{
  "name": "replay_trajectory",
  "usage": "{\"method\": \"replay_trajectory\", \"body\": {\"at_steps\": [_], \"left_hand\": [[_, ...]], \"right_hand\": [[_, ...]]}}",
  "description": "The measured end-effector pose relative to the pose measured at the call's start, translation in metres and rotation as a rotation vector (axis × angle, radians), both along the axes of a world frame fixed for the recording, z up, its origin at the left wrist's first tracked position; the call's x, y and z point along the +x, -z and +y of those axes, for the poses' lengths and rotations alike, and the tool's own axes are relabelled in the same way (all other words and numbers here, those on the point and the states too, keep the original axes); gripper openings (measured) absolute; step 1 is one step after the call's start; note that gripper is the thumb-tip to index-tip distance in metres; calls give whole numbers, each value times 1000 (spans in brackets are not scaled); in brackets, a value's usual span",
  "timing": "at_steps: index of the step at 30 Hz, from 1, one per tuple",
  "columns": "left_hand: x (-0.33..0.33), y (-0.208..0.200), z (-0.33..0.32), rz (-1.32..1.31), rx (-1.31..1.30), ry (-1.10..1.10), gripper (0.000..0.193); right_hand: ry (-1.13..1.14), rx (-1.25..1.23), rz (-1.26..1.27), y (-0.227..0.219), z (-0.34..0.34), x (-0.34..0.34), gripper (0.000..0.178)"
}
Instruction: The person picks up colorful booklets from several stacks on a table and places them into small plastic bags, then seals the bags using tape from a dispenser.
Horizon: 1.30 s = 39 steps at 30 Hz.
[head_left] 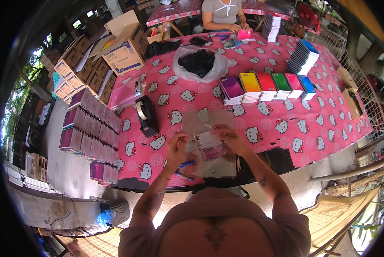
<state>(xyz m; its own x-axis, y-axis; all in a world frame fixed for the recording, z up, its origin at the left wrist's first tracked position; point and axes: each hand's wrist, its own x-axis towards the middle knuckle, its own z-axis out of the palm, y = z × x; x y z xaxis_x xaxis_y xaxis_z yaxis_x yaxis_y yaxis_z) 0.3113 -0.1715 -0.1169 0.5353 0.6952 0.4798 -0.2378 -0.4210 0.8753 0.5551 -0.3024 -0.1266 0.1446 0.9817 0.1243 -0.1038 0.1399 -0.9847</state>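
In front of me on the table lies a small spiral notebook [209, 138], a white page upward and a purple part below it. A clear plastic sheet [222, 168] spreads around it; whether it lies over or under the notebook is hard to tell. My right hand [230, 138] has its fingers closed at the notebook's upper right edge, by a thin pale strip. My left hand [177, 144] is pinched just left of the notebook, and what its fingertips hold is too small to make out. Blue-handled scissors [186, 164] lie beside my left wrist.
A black tape dispenser [147, 118] stands to the left. Stacked spiral notebooks [87, 132] line the left edge. Coloured notebook piles [267, 87] sit ahead right, beyond them a tall stack [302, 58]. A plastic bag [197, 64] holds black material. Another person [223, 15] sits opposite.
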Motion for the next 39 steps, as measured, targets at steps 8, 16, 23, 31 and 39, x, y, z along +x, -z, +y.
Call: {"method": "replay_trajectory", "body": {"at_steps": [8,16,23,31,39], "left_hand": [[38,-44,-21,467,812,13,32],[46,-70,-30,745,960,54,43],[40,-91,-48,666,761,84,31],[45,-78,-55,727,585,-28,11],[46,-67,-33,283,407,-130,39]], "right_hand": [[30,-16,-304,-11,5,-10,51],[23,8,-93,3,5,-12,52],[-51,-5,252,-3,15,-4,54],[-158,-113,440,3,18,0,58],[-187,-114,367,-9,36,8,53]]}}
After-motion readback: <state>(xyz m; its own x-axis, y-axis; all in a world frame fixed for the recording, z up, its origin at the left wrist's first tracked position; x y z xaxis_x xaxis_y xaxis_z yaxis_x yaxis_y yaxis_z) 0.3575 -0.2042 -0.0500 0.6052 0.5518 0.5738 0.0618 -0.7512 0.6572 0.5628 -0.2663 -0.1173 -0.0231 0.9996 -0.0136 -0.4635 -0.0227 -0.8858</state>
